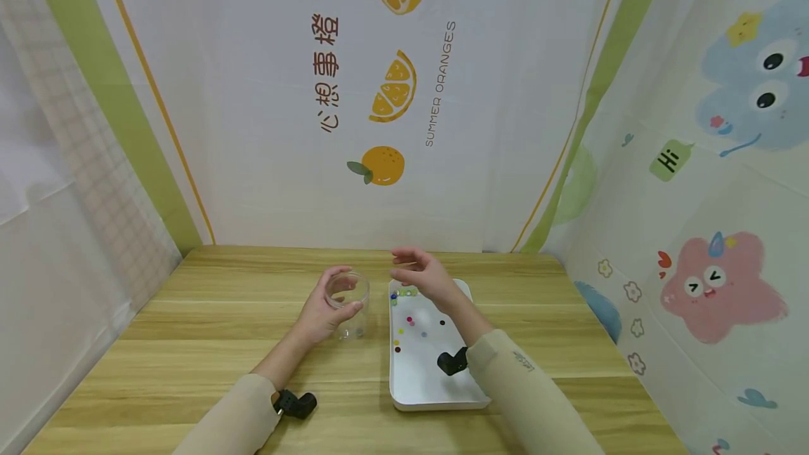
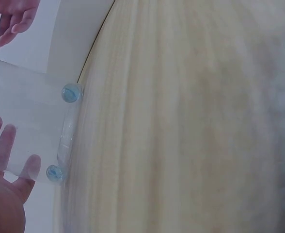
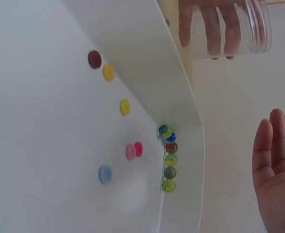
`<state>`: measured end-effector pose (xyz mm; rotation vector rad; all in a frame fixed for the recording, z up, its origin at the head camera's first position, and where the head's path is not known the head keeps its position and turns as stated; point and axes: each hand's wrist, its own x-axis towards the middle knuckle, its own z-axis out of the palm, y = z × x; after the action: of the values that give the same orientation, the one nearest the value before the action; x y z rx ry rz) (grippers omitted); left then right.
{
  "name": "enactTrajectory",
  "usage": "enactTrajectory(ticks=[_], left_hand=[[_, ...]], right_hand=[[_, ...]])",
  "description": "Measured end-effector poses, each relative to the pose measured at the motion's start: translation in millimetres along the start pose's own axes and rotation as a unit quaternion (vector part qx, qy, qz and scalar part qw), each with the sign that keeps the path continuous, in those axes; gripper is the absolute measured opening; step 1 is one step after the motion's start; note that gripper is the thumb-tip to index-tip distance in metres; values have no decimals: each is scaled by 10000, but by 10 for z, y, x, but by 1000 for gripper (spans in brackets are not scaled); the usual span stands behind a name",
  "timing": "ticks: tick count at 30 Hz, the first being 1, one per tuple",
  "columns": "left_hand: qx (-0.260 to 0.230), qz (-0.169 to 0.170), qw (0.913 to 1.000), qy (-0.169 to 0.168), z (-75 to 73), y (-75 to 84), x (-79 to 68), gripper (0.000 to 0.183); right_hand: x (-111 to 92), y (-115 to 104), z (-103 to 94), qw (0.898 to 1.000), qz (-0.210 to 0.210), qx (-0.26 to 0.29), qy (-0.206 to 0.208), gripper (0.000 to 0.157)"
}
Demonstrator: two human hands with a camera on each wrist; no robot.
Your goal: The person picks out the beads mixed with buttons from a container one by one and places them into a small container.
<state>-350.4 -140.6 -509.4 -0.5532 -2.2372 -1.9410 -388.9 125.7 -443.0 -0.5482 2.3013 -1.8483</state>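
Observation:
My left hand [image 1: 318,316] grips a clear, open-mouthed jar [image 1: 352,317] from its left side, left of the white tray [image 1: 436,379]. At the jar's bottom lie two bluish glass marbles, one near the upper corner [image 2: 71,92] and one lower down [image 2: 55,173] in the left wrist view. Above the tray's far end hovers my right hand [image 1: 431,281], its fingers extended and holding nothing. Several glass marbles [image 3: 170,160] are lined up against the tray's far wall. Scattered over the tray floor are small flat button-like discs: dark red [image 3: 94,59], yellow [image 3: 125,107], pink [image 3: 131,152] and blue [image 3: 105,174].
Both things rest on a wood-grain table [image 1: 208,343]. A printed cloth [image 1: 272,181] hangs behind its far edge, and another printed cloth [image 1: 708,202] hangs along the right. The tray has a raised rim. Small black cameras sit at both wrists.

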Motion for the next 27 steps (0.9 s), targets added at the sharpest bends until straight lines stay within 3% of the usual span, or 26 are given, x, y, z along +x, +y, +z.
enactTrajectory(ticks=[11,27], left_hand=[[63,20,10000,-34,-12,-10,-9,76],[43,-126,9999,-42,-13,6,-8,75]], right_hand=[[-79,112,-228,9994,108,81,333,64],[-238,298,-632,9963,406,-12,758,66]])
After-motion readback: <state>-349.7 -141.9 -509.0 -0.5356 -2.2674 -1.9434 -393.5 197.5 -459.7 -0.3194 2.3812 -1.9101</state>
